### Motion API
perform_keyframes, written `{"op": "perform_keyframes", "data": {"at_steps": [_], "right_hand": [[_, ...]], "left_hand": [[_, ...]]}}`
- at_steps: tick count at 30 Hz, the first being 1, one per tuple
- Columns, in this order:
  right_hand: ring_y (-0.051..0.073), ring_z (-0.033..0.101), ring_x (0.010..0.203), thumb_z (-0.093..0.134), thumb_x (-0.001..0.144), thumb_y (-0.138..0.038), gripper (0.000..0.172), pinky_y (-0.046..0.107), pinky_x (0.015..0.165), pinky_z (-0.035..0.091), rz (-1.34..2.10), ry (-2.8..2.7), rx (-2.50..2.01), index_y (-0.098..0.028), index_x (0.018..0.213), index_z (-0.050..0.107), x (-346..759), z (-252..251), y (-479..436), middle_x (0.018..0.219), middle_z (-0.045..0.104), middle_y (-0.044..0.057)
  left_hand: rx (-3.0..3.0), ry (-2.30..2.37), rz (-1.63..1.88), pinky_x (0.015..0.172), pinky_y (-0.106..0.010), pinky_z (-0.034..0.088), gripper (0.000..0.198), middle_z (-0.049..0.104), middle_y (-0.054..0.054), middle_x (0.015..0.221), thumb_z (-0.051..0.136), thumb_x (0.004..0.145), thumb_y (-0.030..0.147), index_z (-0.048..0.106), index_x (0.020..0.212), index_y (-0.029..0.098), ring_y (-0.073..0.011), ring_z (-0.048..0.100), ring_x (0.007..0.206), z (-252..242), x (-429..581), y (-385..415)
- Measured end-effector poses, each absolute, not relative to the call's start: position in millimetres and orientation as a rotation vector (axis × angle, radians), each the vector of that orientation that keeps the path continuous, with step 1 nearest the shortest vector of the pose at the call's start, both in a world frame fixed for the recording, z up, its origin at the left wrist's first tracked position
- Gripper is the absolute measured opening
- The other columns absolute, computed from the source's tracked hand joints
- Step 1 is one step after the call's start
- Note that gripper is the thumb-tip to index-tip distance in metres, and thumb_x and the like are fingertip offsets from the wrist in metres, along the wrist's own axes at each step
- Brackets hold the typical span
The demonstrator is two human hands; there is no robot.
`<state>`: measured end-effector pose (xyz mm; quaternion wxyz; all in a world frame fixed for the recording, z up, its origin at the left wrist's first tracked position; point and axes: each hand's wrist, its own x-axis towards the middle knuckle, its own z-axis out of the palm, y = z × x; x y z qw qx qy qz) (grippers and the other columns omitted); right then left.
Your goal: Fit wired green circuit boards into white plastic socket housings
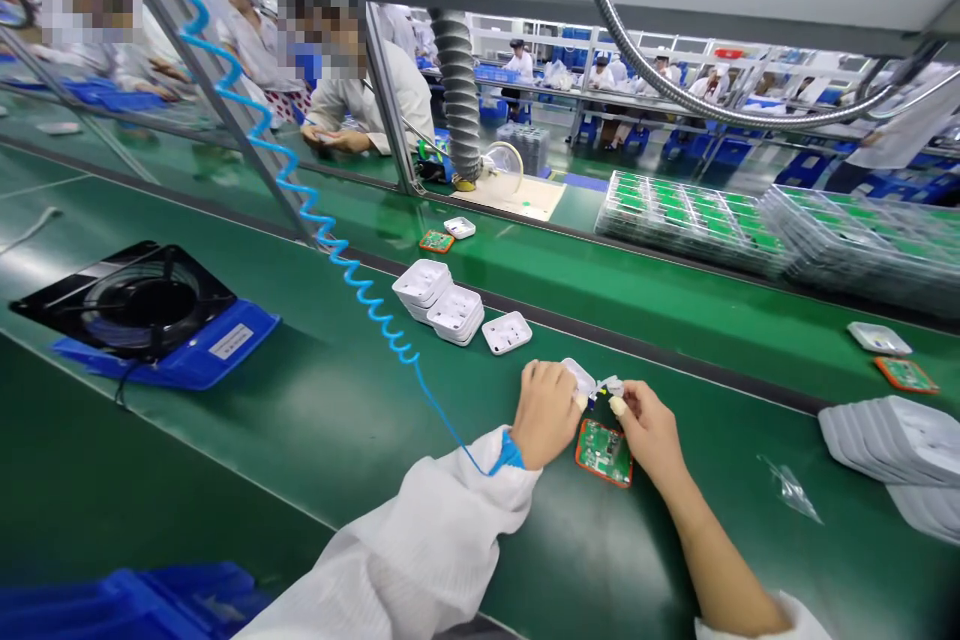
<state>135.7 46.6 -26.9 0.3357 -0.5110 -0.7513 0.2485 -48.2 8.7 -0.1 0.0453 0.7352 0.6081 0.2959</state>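
Note:
My left hand [546, 412], in a white sleeve with a blue wrist strap [508, 455], has its fingers closed on a white plastic housing [577, 375], which they partly cover. My right hand [651, 428] pinches beside it, close to a pale small piece with thin wires [610, 386] between the two hands; its fingers hide what exactly they grip. Pale finger cots seem to cover some fingertips. Just below the hands, a green circuit board [604, 454] with an orange edge lies flat on the green bench.
Stacked white housings [454, 310] stand left of the hands, one single housing [507, 332] beside them. More housings [896, 435] are at right, near a clear plastic bag [792, 490]. A black fan [142, 295] lies at left. A coiled blue cord [352, 270] hangs across to my left wrist.

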Motion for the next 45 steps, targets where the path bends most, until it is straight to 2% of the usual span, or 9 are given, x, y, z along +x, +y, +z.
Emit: {"op": "perform_keyframes", "data": {"at_steps": [3, 7, 13, 17, 22, 32, 36, 41, 45], "right_hand": [[0.017, 0.057, 0.073, 0.048, 0.084, -0.037, 0.022, 0.031, 0.066, 0.048, 1.015, -1.858, -1.173, -0.019, 0.097, 0.053, 138, -19, 41, 0.086, 0.061, 0.005], [0.016, 0.057, 0.075, 0.052, 0.082, -0.035, 0.024, 0.029, 0.067, 0.049, 1.221, -1.873, -1.032, -0.02, 0.101, 0.051, 126, -9, 30, 0.087, 0.059, 0.004], [0.017, 0.054, 0.071, 0.046, 0.084, -0.025, 0.011, 0.031, 0.065, 0.047, 0.552, -2.105, -1.24, -0.021, 0.093, 0.051, 118, -8, 24, 0.08, 0.055, 0.003], [0.02, 0.057, 0.086, 0.038, 0.086, -0.018, 0.02, 0.033, 0.071, 0.047, 0.267, -2.218, -1.283, -0.02, 0.1, 0.052, 120, -9, 24, 0.102, 0.052, 0.009], [0.019, 0.057, 0.083, 0.035, 0.082, -0.009, 0.028, 0.032, 0.07, 0.047, 0.186, -2.31, -1.306, -0.019, 0.103, 0.052, 124, -10, 26, 0.099, 0.052, 0.009], [0.018, 0.055, 0.082, 0.034, 0.084, -0.01, 0.025, 0.031, 0.073, 0.046, 0.314, -2.392, -1.152, -0.02, 0.096, 0.054, 124, -11, 27, 0.094, 0.054, 0.007], [0.023, 0.053, 0.095, 0.046, 0.084, -0.023, 0.02, 0.037, 0.08, 0.045, 0.405, -2.179, -1.207, -0.019, 0.102, 0.052, 124, -10, 29, 0.102, 0.056, 0.009], [0.016, 0.056, 0.068, 0.041, 0.087, -0.03, 0.017, 0.03, 0.063, 0.046, 0.886, -2.104, -1.246, -0.021, 0.094, 0.053, 128, -10, 34, 0.081, 0.061, 0.001], [0.021, 0.054, 0.083, 0.044, 0.085, -0.028, 0.018, 0.036, 0.074, 0.043, 0.546, -2.099, -1.286, -0.02, 0.097, 0.053, 123, -8, 30, 0.09, 0.059, 0.006]], "left_hand": [[2.089, 1.972, 0.938, 0.084, -0.039, 0.034, 0.015, 0.052, -0.009, 0.101, 0.045, 0.082, 0.019, 0.051, 0.096, 0.017, -0.0237, 0.044, 0.096, -7, -54, 27], [1.98, 2.057, 0.765, 0.079, -0.04, 0.036, 0.004, 0.052, -0.01, 0.091, 0.045, 0.08, 0.017, 0.049, 0.08, 0.017, -0.0255, 0.045, 0.092, -15, -58, 47], [1.756, 1.713, 0.942, 0.074, -0.032, 0.04, 0.017, 0.053, -0.004, 0.083, 0.038, 0.078, 0.006, 0.042, 0.086, 0.02, -0.0186, 0.052, 0.078, -18, -38, 25], [1.592, 1.459, 1.07, 0.087, -0.033, 0.041, 0.041, 0.056, -0.007, 0.102, 0.036, 0.072, 0.001, 0.042, 0.108, 0.018, -0.0179, 0.053, 0.095, -18, -36, 18], [1.481, 1.312, 1.015, 0.091, -0.033, 0.04, 0.053, 0.054, -0.006, 0.109, 0.04, 0.064, 0.001, 0.048, 0.113, 0.018, -0.018, 0.051, 0.102, -22, -40, 21], [1.26, 1.221, 1.01, 0.059, -0.02, 0.038, 0.015, 0.053, 0.002, 0.079, 0.05, 0.079, 0.025, 0.05, 0.092, 0.018, -0.0096, 0.048, 0.066, -29, -41, 19], [1.324, 1.275, 1.132, 0.062, -0.021, 0.037, 0.012, 0.05, 0.003, 0.077, 0.045, 0.079, 0.019, 0.049, 0.09, 0.019, -0.0101, 0.046, 0.068, -20, -39, 16], [1.491, 1.263, 1.145, 0.065, -0.022, 0.036, 0.012, 0.05, 0.003, 0.076, 0.044, 0.075, 0.013, 0.048, 0.085, 0.018, -0.0111, 0.046, 0.07, -8, -37, 11], [1.464, 1.371, 1.152, 0.064, -0.022, 0.036, 0.013, 0.05, 0.003, 0.074, 0.044, 0.074, 0.012, 0.049, 0.084, 0.019, -0.0112, 0.046, 0.068, -10, -36, 12]]}}
